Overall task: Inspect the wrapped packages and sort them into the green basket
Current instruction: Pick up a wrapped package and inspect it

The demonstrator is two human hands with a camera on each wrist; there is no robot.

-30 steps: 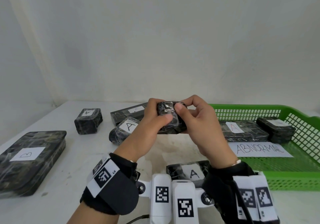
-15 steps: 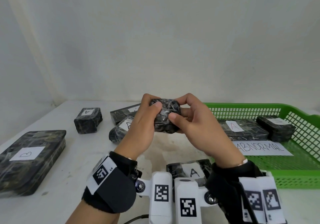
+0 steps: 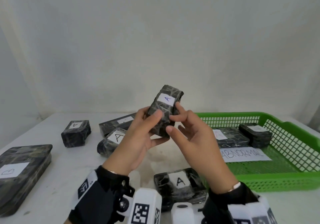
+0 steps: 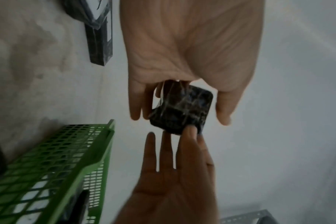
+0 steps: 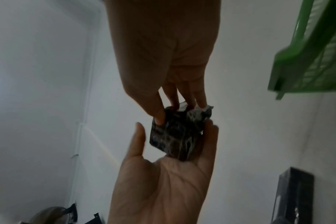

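Fingers of the left hand (image 3: 138, 137) curl behind the wrapped package (image 3: 165, 110), thumb across its front. Right hand (image 3: 195, 142) half spread; index and thumb tips pinch its 3 o'clock edge. Black crinkled film, white "A" label (image 3: 166, 99) facing me. Held upright above table (image 3: 52, 180), at 9 o'clock of green basket (image 3: 270, 182). Half a second ago it sat lower, label hidden.

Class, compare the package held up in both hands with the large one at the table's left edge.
The held package is small and raised on end; the left-edge package is large and lies flat. The held package reads A; the left-edge package reads B. Both have dark wrap and white labels.
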